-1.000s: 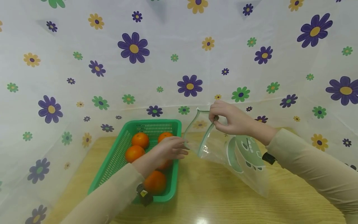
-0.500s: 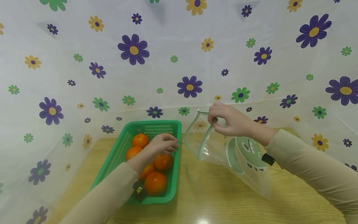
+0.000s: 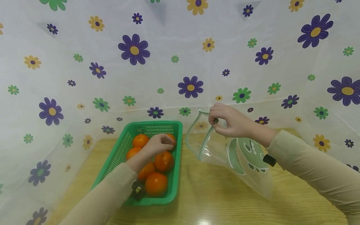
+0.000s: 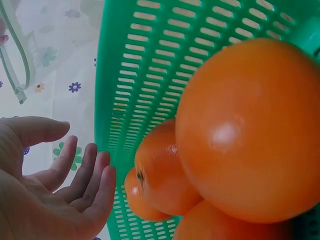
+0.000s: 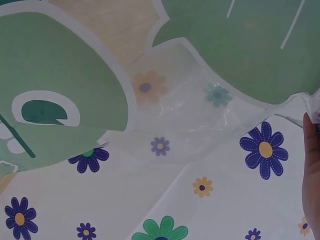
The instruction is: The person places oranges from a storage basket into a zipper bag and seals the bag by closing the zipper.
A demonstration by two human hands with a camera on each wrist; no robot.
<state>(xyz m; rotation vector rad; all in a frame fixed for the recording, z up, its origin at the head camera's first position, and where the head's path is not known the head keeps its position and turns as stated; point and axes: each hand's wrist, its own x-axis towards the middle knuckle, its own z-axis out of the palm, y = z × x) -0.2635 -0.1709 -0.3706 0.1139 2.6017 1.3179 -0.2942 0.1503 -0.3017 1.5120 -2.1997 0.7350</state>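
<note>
Several oranges (image 3: 164,161) lie in a green plastic basket (image 3: 176,184) in the head view. My left hand (image 3: 156,146) is above them with relaxed, slightly bent fingers, holding nothing. In the left wrist view, a gap separates those fingers (image 4: 89,172) from the nearest orange (image 4: 161,170). My right hand (image 3: 226,120) pinches the rim of a clear zip bag (image 3: 219,153) with a green cartoon print. The bag's mouth gapes toward the basket, and its body hangs down to the right. Only the edge of the right hand shows in the right wrist view, beside the printed film.
Basket and bag are over a wood-grain table (image 3: 213,203). Behind and at the sides hangs a white sheet (image 3: 163,72) with printed flowers. The basket's raised rim lies between the oranges and the bag.
My left hand has drawn back leftward from the bag's mouth to above the oranges, uncovering several of them. The right hand and the bag have barely moved.
</note>
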